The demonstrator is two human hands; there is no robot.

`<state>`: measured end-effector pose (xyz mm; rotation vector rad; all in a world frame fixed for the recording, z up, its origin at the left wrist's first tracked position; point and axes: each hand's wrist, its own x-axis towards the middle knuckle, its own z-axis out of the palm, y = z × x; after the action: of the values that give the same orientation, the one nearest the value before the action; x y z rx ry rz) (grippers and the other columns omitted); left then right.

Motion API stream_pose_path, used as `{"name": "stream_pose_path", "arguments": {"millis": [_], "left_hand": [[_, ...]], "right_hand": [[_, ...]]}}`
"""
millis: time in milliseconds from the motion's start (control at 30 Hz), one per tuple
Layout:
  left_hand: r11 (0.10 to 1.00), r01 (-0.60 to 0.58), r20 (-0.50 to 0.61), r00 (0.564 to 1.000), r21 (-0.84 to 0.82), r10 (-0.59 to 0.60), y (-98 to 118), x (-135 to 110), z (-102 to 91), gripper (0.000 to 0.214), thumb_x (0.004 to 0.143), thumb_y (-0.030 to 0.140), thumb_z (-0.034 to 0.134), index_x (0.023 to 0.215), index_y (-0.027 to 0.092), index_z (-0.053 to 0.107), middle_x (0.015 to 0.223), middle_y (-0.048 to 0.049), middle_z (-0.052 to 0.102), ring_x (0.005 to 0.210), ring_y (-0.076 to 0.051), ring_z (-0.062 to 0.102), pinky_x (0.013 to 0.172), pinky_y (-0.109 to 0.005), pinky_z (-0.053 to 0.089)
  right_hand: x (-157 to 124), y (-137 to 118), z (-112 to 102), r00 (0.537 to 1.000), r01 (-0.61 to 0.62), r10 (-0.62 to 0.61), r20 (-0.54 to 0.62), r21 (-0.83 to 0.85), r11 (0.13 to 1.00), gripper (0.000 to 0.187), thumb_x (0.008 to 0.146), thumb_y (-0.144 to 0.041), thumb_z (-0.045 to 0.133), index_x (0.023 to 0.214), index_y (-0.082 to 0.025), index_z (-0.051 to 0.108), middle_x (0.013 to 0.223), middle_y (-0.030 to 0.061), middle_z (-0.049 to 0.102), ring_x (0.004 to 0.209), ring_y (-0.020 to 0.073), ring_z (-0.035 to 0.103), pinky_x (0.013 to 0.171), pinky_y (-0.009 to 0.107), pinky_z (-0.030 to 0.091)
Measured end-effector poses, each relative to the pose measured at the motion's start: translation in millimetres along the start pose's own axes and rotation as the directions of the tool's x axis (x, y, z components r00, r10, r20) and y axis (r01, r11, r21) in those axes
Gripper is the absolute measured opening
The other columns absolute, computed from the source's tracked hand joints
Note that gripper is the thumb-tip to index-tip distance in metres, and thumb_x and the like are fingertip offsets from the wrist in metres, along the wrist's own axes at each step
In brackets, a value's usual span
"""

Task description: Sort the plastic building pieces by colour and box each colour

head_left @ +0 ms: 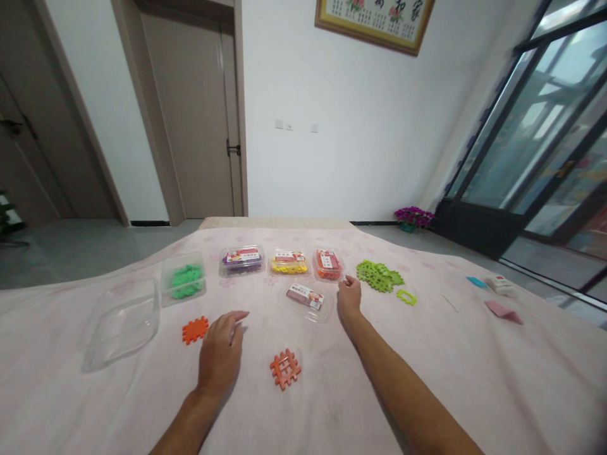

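My left hand [220, 349] lies flat on the pink cloth with fingers stretched out, just right of an orange snowflake piece [195, 329]. A second orange grid piece [285, 368] lies between my arms. My right hand [349, 294] reaches forward with fingers curled, next to a clear lid with a label [307, 299] and below the box of orange pieces [327, 264]. What its fingers hold, if anything, I cannot make out. A pile of light green pieces [378, 275] and one loose green ring piece [406, 297] lie to its right.
Along the back stand boxes of green [184, 279], purple [241, 260] and yellow pieces [289, 261]. An empty clear box [121, 322] sits at the left. Small cards and a pink wedge [502, 311] lie at the right. Doors and a glass wall stand beyond.
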<state>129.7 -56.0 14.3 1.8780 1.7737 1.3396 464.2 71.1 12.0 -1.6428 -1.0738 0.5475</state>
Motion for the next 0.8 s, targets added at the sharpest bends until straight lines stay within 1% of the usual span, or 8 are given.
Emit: {"name": "stream_pose_path", "arguments": {"millis": [67, 167, 233, 333, 467, 567, 700, 800], "left_hand": [[0.971, -0.005, -0.055, 0.998, 0.239, 0.018, -10.8, 5.5, -7.8, 0.039, 0.09, 0.022, 0.041, 0.119, 0.02, 0.067, 0.129, -0.0117, 0.063, 0.131, -0.028, 0.049, 0.115, -0.045, 0.028], [0.862, 0.15, -0.109, 0.988, 0.485, -0.111, -25.2, 10.5, -15.7, 0.046, 0.091, 0.025, 0.043, 0.134, 0.016, 0.058, 0.147, -0.0185, 0.049, 0.146, -0.035, 0.027, 0.116, -0.058, 0.016], [0.815, 0.228, -0.079, 0.972, 0.533, -0.22, -32.8, 11.3, -16.6, 0.048, 0.092, 0.03, 0.044, 0.135, 0.015, 0.057, 0.15, -0.0221, 0.045, 0.146, -0.039, 0.025, 0.113, -0.063, 0.015], [0.865, 0.148, 0.057, 0.978, 0.48, -0.199, -40.3, 10.9, -12.4, 0.047, 0.091, 0.034, 0.046, 0.132, 0.014, 0.06, 0.149, -0.0226, 0.046, 0.144, -0.038, 0.03, 0.116, -0.058, 0.016], [0.957, -0.022, 0.173, 0.985, 0.29, -0.029, -40.1, 11.9, -7.6, 0.045, 0.09, 0.03, 0.049, 0.129, 0.014, 0.064, 0.149, -0.0206, 0.048, 0.141, -0.034, 0.038, 0.117, -0.049, 0.024], [0.977, -0.062, 0.077, 0.996, 0.206, 0.047, -32.3, 18.7, -16.2, 0.042, 0.09, 0.024, 0.047, 0.128, 0.017, 0.065, 0.147, -0.0147, 0.052, 0.14, -0.029, 0.041, 0.116, -0.048, 0.028], [0.916, -0.044, -0.122, 0.987, 0.398, 0.101, -22.4, 33.6, -55.4, 0.041, 0.088, 0.014, 0.046, 0.12, 0.022, 0.069, 0.139, -0.0093, 0.06, 0.14, -0.027, 0.04, 0.118, -0.049, 0.023], [0.804, 0.08, -0.164, 0.986, 0.589, 0.022, -25.2, 39.8, -100.8, 0.042, 0.086, 0.013, 0.046, 0.121, 0.02, 0.068, 0.134, -0.0113, 0.063, 0.135, -0.03, 0.044, 0.115, -0.049, 0.023]], "right_hand": [[-16.6, 2.4, 1.8, 1.0, 0.018, -0.018, -0.004, -0.058, 0.998, 0.047, 0.079, -0.03, 0.055, 0.123, -0.013, 0.061, 0.121, 0.0154, 0.065, 0.116, 0.0265, 0.058, 0.1, 0.035, 0.043], [-35.0, 0.4, 7.4, 0.98, 0.178, -0.146, 0.132, -0.279, 0.944, 0.039, 0.079, -0.031, 0.061, 0.114, -0.016, 0.067, 0.121, 0.015, 0.066, 0.118, 0.0294, 0.056, 0.105, 0.039, 0.037], [-43.6, -0.9, 13.3, 0.929, 0.35, -0.248, 0.275, -0.433, 0.83, 0.036, 0.084, -0.037, 0.058, 0.113, -0.018, 0.068, 0.12, 0.0147, 0.066, 0.117, 0.0305, 0.056, 0.103, 0.042, 0.037], [-51.4, 2.1, 23.1, 0.852, 0.512, -0.351, 0.388, -0.482, 0.711, 0.036, 0.091, -0.04, 0.05, 0.116, -0.02, 0.067, 0.124, 0.0145, 0.065, 0.118, 0.0294, 0.056, 0.103, 0.042, 0.038], [-54.6, 6.2, 29.2, 0.826, 0.559, -0.434, 0.36, -0.421, 0.714, 0.042, 0.093, -0.04, 0.044, 0.122, -0.018, 0.064, 0.132, 0.016, 0.06, 0.128, 0.0299, 0.05, 0.11, 0.046, 0.033], [-61.3, -1.6, 25.1, 0.799, 0.593, -0.52, 0.3, -0.258, 0.763, 0.044, 0.091, -0.043, 0.046, 0.121, -0.017, 0.064, 0.133, 0.0161, 0.059, 0.128, 0.0301, 0.049, 0.113, 0.049, 0.031], [-89.0, -20.7, 15.4, 0.726, 0.534, -0.519, 0.452, 0.105, 0.839, 0.036, 0.089, -0.045, 0.055, 0.117, -0.026, 0.068, 0.125, 0.0102, 0.064, 0.122, 0.028, 0.055, 0.11, 0.049, 0.038], [-117.7, -31.8, 8.1, 0.59, 0.47, -0.511, 0.625, 0.249, 0.847, 0.046, 0.082, -0.044, 0.069, 0.125, -0.03, 0.065, 0.131, 0.0086, 0.062, 0.125, 0.0296, 0.053, 0.11, 0.052, 0.036]]}}
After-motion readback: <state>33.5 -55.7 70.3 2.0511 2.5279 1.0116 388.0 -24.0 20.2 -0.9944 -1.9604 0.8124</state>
